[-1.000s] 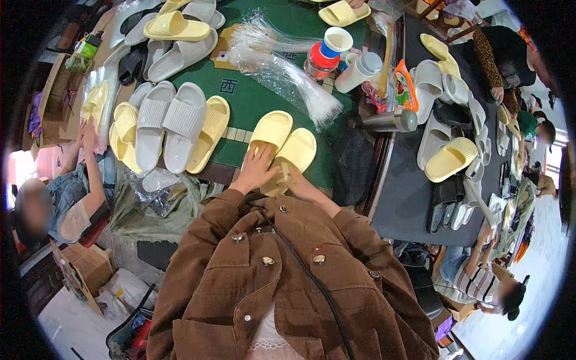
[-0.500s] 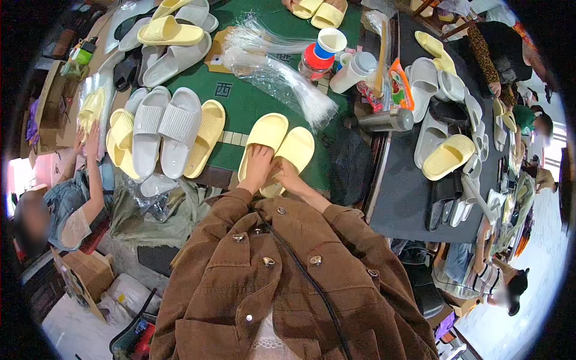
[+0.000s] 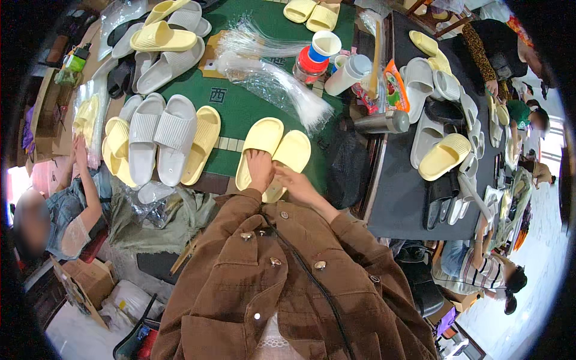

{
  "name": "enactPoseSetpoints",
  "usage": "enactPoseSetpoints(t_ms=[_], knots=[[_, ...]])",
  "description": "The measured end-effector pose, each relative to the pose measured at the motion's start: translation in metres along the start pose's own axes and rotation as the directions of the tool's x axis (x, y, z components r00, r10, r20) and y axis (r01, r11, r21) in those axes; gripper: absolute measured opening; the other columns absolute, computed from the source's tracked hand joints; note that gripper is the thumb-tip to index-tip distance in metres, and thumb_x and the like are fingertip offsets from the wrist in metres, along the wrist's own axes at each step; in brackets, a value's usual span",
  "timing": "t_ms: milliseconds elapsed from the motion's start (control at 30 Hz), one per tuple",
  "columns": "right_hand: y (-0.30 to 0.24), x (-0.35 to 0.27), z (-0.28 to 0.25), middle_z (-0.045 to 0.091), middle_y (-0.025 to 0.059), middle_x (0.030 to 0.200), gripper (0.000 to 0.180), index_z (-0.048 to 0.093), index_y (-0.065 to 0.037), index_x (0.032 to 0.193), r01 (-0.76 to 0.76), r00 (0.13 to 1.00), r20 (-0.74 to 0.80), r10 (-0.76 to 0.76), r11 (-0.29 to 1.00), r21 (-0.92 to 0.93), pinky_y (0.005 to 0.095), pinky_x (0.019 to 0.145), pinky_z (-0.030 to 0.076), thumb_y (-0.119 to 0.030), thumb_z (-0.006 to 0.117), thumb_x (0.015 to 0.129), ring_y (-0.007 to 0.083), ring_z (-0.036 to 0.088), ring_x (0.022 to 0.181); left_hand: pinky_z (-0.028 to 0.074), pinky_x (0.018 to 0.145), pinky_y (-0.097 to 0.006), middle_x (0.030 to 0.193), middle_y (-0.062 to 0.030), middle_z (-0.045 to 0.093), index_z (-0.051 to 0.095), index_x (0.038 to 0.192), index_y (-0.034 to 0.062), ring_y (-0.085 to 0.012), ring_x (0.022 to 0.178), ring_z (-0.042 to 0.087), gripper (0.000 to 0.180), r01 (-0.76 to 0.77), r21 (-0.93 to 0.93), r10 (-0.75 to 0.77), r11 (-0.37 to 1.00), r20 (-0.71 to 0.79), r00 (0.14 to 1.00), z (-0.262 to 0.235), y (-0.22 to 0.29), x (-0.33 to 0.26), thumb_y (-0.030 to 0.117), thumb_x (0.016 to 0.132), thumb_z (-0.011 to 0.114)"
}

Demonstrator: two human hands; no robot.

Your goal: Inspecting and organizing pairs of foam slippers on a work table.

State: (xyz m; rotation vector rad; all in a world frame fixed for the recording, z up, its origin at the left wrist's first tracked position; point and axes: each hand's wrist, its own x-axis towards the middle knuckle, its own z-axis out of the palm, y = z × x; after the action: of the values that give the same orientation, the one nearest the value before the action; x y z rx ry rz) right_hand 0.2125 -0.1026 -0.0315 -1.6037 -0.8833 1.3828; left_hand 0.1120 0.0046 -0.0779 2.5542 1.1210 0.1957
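Observation:
A pair of pale yellow slippers lies in front of me at the table's near edge. My left hand (image 3: 260, 171) is closed on the left yellow slipper (image 3: 264, 135), its fingertips tucked under the strap and hidden there. Over the heel half of the right yellow slipper (image 3: 293, 150) hovers my right hand (image 3: 300, 186), fingers stretched out toward my left hand with no object visible in them. To the left stand two grey slippers (image 3: 175, 133) side by side, next to a darker yellow slipper (image 3: 203, 143).
On the green mat (image 3: 237, 108) lies a bundle of clear plastic strips (image 3: 288, 84). Cups, a white bottle (image 3: 349, 75) and a steel flask (image 3: 384, 122) stand at the right. More slippers cover the dark table (image 3: 396, 204). A co-worker's hands (image 3: 79, 153) are at the far left.
My right hand has drawn back a little from the slipper, its fingers straighter. The far yellow pair has no hands on it now. The view has shifted slightly.

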Motion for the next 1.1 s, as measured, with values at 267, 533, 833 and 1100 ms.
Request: enactPoseSetpoints(t_ms=[267, 533, 833, 1100], knots=[[-0.021, 0.042, -0.046, 0.061, 0.0069, 0.084, 0.032, 0.052, -0.001, 0.114, 0.041, 0.847, -0.531, -0.013, 0.998, 0.04, 0.0243, 0.063, 0.049, -0.011, 0.053, 0.084, 0.0126, 0.06, 0.072, 0.024, 0.097, -0.05, 0.098, -0.0164, 0.058, 0.064, 0.086, -0.0026, -0.0348, 0.105, 0.043, 0.029, -0.021, -0.025, 0.022, 0.999, 0.036, 0.999, -0.024, 0.009, -0.001, 0.019, 0.067, 0.066], [-0.025, 0.063, -0.056, 0.061, 0.008, 0.076, 0.022, 0.06, 0.003, 0.093, 0.009, 0.87, -0.438, -0.227, 0.895, -0.445, 0.0262, 0.056, 0.049, -0.014, 0.061, 0.079, 0.0135, 0.06, 0.066, 0.019, 0.098, -0.058, 0.098, -0.0159, 0.058, 0.064, 0.085, -0.0011, -0.0354, 0.106, 0.044, 0.03, -0.124, -0.06, 0.124, 0.991, 0.009, 0.992, -0.034, 0.009, -0.015, 0.02, 0.064, 0.067], [-0.049, 0.05, -0.044, 0.061, 0.0046, 0.077, 0.018, 0.057, 0.002, 0.095, 0.138, 0.893, -0.448, -0.036, 0.971, 0.197, 0.0207, 0.06, 0.046, -0.009, 0.058, 0.082, 0.0083, 0.057, 0.067, 0.018, 0.097, -0.06, 0.1, -0.0138, 0.058, 0.063, 0.096, 0.0037, -0.0343, 0.108, 0.044, 0.035, -0.181, -0.056, 0.178, 0.982, -0.062, 0.982, -0.034, 0.006, -0.019, 0.017, 0.065, 0.066], [-0.051, 0.043, -0.039, 0.063, 0.0061, 0.074, 0.009, 0.059, 0.001, 0.088, 0.163, 0.908, -0.408, -0.097, 0.978, 0.131, 0.0218, 0.056, 0.049, -0.005, 0.056, 0.083, 0.0096, 0.06, 0.062, 0.023, 0.095, -0.054, 0.096, -0.0138, 0.058, 0.063, 0.093, 0.0043, -0.0333, 0.103, 0.046, 0.031, -0.224, -0.098, 0.207, 0.97, -0.155, 0.966, -0.028, -0.003, -0.021, 0.019, 0.066, 0.065]])
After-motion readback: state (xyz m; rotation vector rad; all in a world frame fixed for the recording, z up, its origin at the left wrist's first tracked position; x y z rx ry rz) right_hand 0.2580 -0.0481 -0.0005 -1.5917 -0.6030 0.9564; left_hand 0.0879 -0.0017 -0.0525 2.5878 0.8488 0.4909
